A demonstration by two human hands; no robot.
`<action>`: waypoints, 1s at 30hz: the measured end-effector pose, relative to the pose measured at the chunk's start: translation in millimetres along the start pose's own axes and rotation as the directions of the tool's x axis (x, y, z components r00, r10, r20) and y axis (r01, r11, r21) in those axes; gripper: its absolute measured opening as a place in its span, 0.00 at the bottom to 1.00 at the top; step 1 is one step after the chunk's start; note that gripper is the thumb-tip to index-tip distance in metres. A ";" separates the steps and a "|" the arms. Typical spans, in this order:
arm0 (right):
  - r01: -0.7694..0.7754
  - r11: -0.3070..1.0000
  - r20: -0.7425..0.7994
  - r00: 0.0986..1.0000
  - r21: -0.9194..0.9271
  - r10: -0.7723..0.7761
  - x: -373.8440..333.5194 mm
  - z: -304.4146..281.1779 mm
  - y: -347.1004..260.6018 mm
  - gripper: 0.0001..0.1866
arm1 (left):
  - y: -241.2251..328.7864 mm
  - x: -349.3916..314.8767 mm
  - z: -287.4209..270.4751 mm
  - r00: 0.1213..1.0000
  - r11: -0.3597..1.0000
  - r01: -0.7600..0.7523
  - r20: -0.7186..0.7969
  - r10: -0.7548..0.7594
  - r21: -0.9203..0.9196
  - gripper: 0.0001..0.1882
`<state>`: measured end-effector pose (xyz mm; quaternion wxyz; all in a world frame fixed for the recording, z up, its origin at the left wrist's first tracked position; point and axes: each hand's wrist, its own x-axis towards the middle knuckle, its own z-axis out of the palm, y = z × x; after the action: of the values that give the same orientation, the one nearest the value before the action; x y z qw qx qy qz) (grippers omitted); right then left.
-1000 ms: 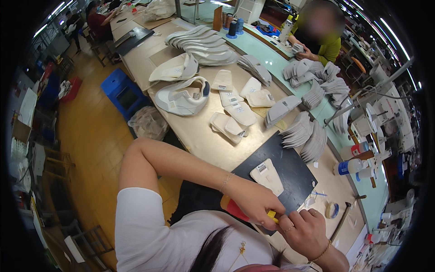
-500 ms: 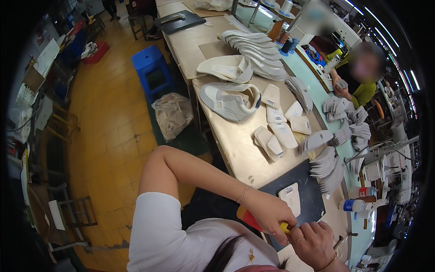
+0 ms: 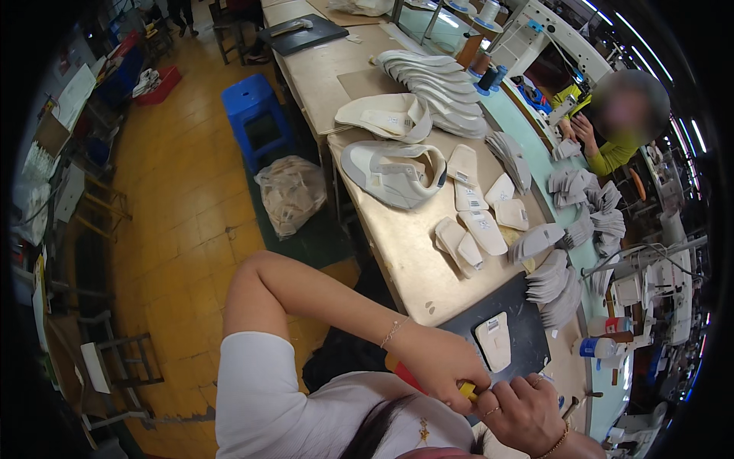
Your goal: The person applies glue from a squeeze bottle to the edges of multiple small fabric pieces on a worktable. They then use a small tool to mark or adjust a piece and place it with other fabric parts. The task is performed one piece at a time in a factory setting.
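My left hand [image 3: 447, 359] is closed around a red-and-yellow object [image 3: 467, 389]. Its yellow end shows by the thumb and a red part juts out under the wrist; the kind is hard to make out. Against that yellow end, my right hand [image 3: 527, 413] has its fingers curled, and whatever they pinch is hidden. Just beyond both hands, a cream shoe-tongue-shaped piece [image 3: 495, 343] with a printed label lies on a black cutting mat [image 3: 527, 317].
Farther along the table [image 3: 405, 268] lie several similar cream pieces [image 3: 482, 232], a grey-white shoe upper [image 3: 382, 170] and stacked grey parts [image 3: 440, 88]. Bottles [image 3: 598, 347] stand at right. A co-worker [image 3: 619, 153] sits at a sewing machine. A blue stool [image 3: 256, 115] stands left.
Both hands have shifted slightly left and down with the red-and-yellow object, uncovering more of the cream piece on the mat. The co-worker's hands have moved apart nearer the machine.
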<state>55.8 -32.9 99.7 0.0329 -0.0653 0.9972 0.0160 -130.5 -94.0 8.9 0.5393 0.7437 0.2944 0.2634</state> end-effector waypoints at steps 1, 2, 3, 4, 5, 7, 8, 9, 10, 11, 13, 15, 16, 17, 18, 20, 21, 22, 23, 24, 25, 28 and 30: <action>0.003 1.000 -0.019 1.000 0.014 -0.002 -2.3 -0.9 0.5 0.09 | 0.7 1.2 0.4 1.000 1.000 -0.012 0.004 0.012 0.016 0.19; -0.002 1.000 -0.015 1.000 0.019 0.002 -5.3 -2.5 0.7 0.08 | 1.2 3.1 1.3 1.000 0.999 -0.023 0.008 0.023 0.032 0.19; -0.012 1.000 -0.013 1.000 0.026 0.012 -9.3 -4.6 0.3 0.08 | 1.8 5.3 1.8 0.999 0.998 -0.035 0.016 0.034 0.047 0.18; -0.020 0.999 -0.010 1.000 0.033 0.021 -13.3 -5.9 0.4 0.08 | 3.5 7.4 2.1 0.999 0.998 -0.028 0.020 0.027 0.053 0.18; -0.012 0.999 -0.024 1.000 0.032 0.013 -17.1 -6.2 1.4 0.08 | 6.1 9.6 2.3 1.000 0.998 -0.021 0.023 0.019 0.058 0.18; 0.016 0.999 -0.056 0.998 0.029 -0.014 -23.9 -6.5 4.2 0.08 | 11.3 12.7 4.0 1.000 0.997 -0.008 0.018 0.007 0.077 0.18; 0.014 0.999 -0.050 0.999 0.042 -0.012 -27.9 -6.8 5.3 0.09 | 13.3 14.3 5.3 1.000 0.996 -0.005 0.014 0.004 0.089 0.18; -0.003 0.999 -0.043 0.999 0.052 0.005 -32.9 -7.7 3.0 0.10 | 14.9 16.3 6.9 1.000 0.995 -0.009 0.023 0.007 0.102 0.17; -0.018 0.998 -0.036 0.999 0.062 0.020 -37.1 -8.9 1.3 0.11 | 15.6 18.4 9.8 1.000 0.994 -0.020 0.015 0.019 0.112 0.17; -0.026 0.997 -0.041 0.999 0.066 0.029 -40.3 -10.3 0.2 0.11 | 16.2 20.4 13.7 1.000 0.992 -0.031 0.006 0.031 0.121 0.17; -0.023 0.996 -0.058 0.998 0.084 0.028 -45.3 -11.2 2.3 0.11 | 19.2 23.3 16.2 0.999 0.984 -0.033 0.008 0.032 0.173 0.16; -0.030 0.992 -0.053 0.998 0.120 0.037 -49.4 -15.8 2.4 0.11 | 25.8 26.2 16.1 0.998 0.965 -0.044 0.051 0.031 0.258 0.15; -0.038 0.990 -0.049 0.998 0.138 0.045 -51.1 -17.3 2.1 0.12 | 27.9 27.9 16.2 0.998 0.966 -0.042 0.061 0.027 0.254 0.15; -0.043 0.991 -0.063 0.997 0.127 0.051 -52.6 -17.6 1.5 0.11 | 29.7 29.9 16.0 0.997 0.967 -0.043 0.077 0.024 0.250 0.15; -0.059 0.991 -0.071 0.995 0.117 0.068 -55.9 -18.1 -0.7 0.11 | 31.3 33.0 16.8 0.994 0.969 -0.053 0.101 0.029 0.241 0.16; -0.056 0.992 -0.081 0.995 0.115 0.065 -62.0 -17.8 0.6 0.11 | 38.7 33.4 14.2 0.996 0.967 -0.016 0.092 -0.007 0.254 0.16; -0.035 0.992 -0.084 0.995 0.124 0.045 -63.7 -15.7 5.7 0.10 | 40.1 34.1 13.3 0.996 0.967 0.004 0.090 -0.028 0.256 0.16; -0.030 0.991 -0.087 0.995 0.130 0.042 -65.8 -13.6 7.5 0.09 | 39.4 36.5 13.3 0.994 0.968 -0.010 0.105 -0.016 0.250 0.16; 0.012 0.999 -0.054 0.998 -0.033 -0.014 -66.5 -9.8 7.3 0.12 | 38.2 39.9 12.6 0.992 0.970 -0.025 0.124 -0.005 0.243 0.16; 0.016 1.000 -0.036 0.999 -0.002 -0.016 -69.5 -7.8 9.8 0.10 | 37.2 40.8 13.6 0.992 0.971 -0.028 0.129 -0.003 0.236 0.15; 0.019 0.999 -0.020 1.000 0.032 -0.018 -73.9 -6.1 13.9 0.08 | 36.2 42.6 12.9 0.993 0.966 -0.021 0.114 -0.008 0.257 0.15; -0.025 0.999 -0.070 0.997 0.036 0.028 -83.9 5.4 8.5 0.09 | 34.4 48.5 18.7 0.993 0.957 -0.019 0.121 -0.017 0.288 0.14; -0.081 0.996 -0.079 0.993 0.021 0.083 -87.2 11.5 6.1 0.10 | 33.4 54.5 15.6 0.984 0.946 -0.002 0.171 -0.056 0.325 0.14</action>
<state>142.0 -15.1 94.4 -0.0072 -0.0246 0.9997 0.0058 -76.8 -72.9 40.6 0.4374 0.8386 0.2947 0.1365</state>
